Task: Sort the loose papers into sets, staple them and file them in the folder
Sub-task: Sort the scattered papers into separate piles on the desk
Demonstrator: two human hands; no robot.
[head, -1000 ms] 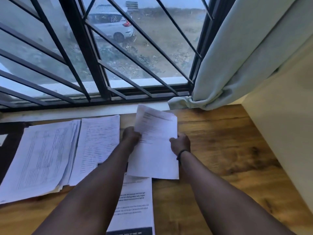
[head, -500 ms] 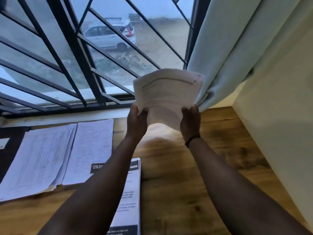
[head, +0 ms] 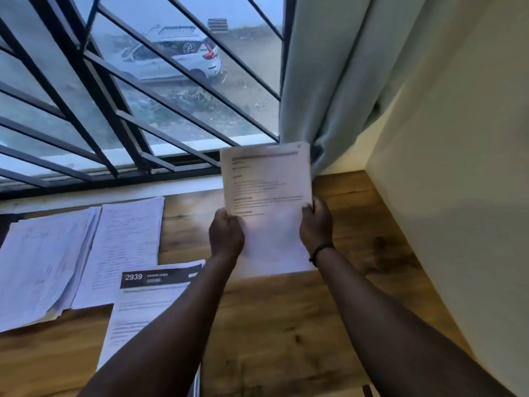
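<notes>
We hold a printed sheet set (head: 267, 207) upright above the wooden desk (head: 357, 224), our left hand (head: 226, 234) pinching its left edge and our right hand (head: 316, 224) gripping its right edge. Held this loosely, we judge pages could fan out of alignment, or brush the curtain (head: 323, 90) just behind and skew before stapling; three other paper piles (head: 86, 253) lie apart to the left.

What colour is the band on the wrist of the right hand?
Black: a thin wristband just below the right hand, clear in the head view.
</notes>
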